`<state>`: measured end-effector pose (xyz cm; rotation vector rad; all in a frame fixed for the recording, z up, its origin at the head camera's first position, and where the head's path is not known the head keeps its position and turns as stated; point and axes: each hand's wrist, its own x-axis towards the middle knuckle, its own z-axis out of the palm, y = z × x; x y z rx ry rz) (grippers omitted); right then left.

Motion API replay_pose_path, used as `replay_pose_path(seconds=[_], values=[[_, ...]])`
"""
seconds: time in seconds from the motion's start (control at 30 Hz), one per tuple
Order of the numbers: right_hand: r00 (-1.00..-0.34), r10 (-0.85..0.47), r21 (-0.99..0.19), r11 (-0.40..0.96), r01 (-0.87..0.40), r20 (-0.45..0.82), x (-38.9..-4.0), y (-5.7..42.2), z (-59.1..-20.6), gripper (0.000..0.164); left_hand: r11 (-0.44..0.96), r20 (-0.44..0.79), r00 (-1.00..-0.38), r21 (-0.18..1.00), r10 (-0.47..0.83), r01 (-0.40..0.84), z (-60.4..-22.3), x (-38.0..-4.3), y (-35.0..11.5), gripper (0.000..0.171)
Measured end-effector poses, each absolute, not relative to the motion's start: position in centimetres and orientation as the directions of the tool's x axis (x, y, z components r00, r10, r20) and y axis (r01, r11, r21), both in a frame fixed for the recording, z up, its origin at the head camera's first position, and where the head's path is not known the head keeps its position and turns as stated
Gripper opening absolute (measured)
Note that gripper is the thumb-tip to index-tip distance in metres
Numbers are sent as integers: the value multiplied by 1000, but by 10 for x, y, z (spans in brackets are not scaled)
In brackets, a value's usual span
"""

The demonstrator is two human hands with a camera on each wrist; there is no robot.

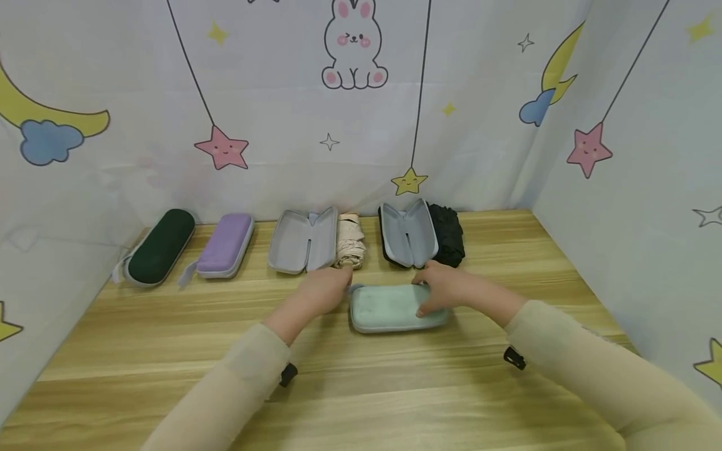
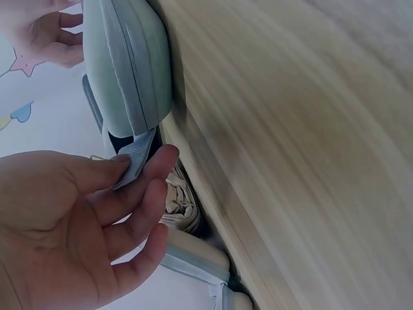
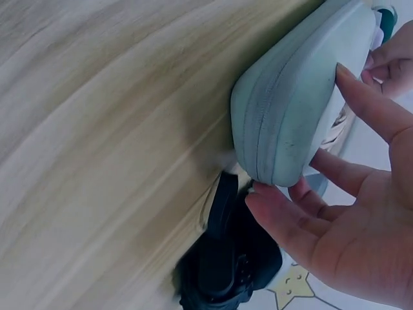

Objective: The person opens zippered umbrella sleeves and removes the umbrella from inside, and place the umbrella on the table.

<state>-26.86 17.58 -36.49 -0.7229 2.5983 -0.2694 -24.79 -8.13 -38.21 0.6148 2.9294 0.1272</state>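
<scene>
A mint-green zippered case (image 1: 389,308) lies closed on the wooden table, its long side facing me. At its left end my left hand (image 1: 326,289) pinches a short grey fabric tab (image 2: 137,156) between thumb and index finger; the other fingers are loosely bent. My right hand (image 1: 448,289) grips the case's right end. In the right wrist view, the thumb (image 3: 368,103) presses on the top while the other fingers reach round the far side and end. The zipper seam (image 3: 264,123) runs along the side and looks closed.
Along the back stand a dark green case (image 1: 162,247), a purple case (image 1: 227,244), an open grey-lined case (image 1: 296,243) beside a beige folded fabric bundle (image 1: 350,241), and another open case (image 1: 403,233) beside a black bundle (image 1: 447,235). A printed curtain (image 1: 282,94) closes off the back.
</scene>
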Motion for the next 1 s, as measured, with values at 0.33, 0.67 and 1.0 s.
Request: replay_pose_path(seconds=[0.33, 0.67, 1.0], values=[[-801, -510, -324, 851, -414, -314, -264, 154, -370, 64, 930, -108, -942, 229, 318, 288, -380, -254, -101, 6], [-846, -467, -299, 871, -389, -259, -253, 145, -373, 69, 819, -61, -973, 554, 223, 153, -384, -257, -116, 18], [-837, -539, -169, 837, -520, -95, -240, 143, -379, 62, 613, -42, -996, 790, 75, 13, -390, -254, -123, 26]])
